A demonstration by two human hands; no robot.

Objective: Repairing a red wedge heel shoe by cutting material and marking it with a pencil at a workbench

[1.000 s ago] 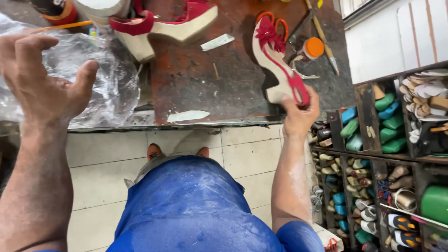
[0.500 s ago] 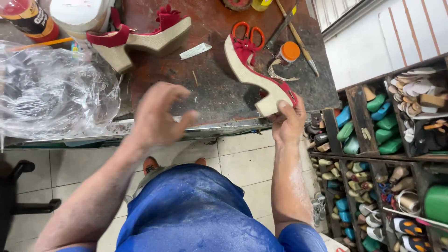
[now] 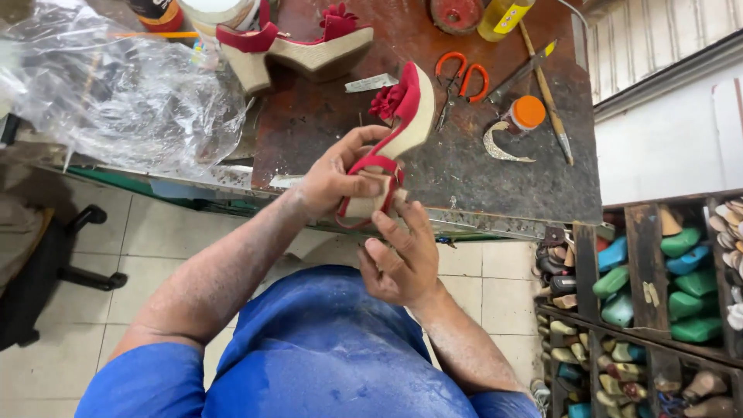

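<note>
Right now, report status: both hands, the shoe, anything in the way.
Left hand grips red-strapped wedge sandal at the heel. Right hand on its heel end, fingers at the ankle strap. Orange-handled scissors lie just beyond on the workbench, apart.

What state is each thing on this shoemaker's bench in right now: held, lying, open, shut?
Red sandal: lifted off the bench, tilted, heel end gripped.
Left hand: closed around the sandal's heel and strap.
Right hand: fingers touching the heel from below.
Second red sandal: resting on the bench, untouched.
Scissors: lying flat, blades shut.
Orange-capped bottle: lying on its side, capped.
Plastic bag: crumpled, lying on the bench.
</note>
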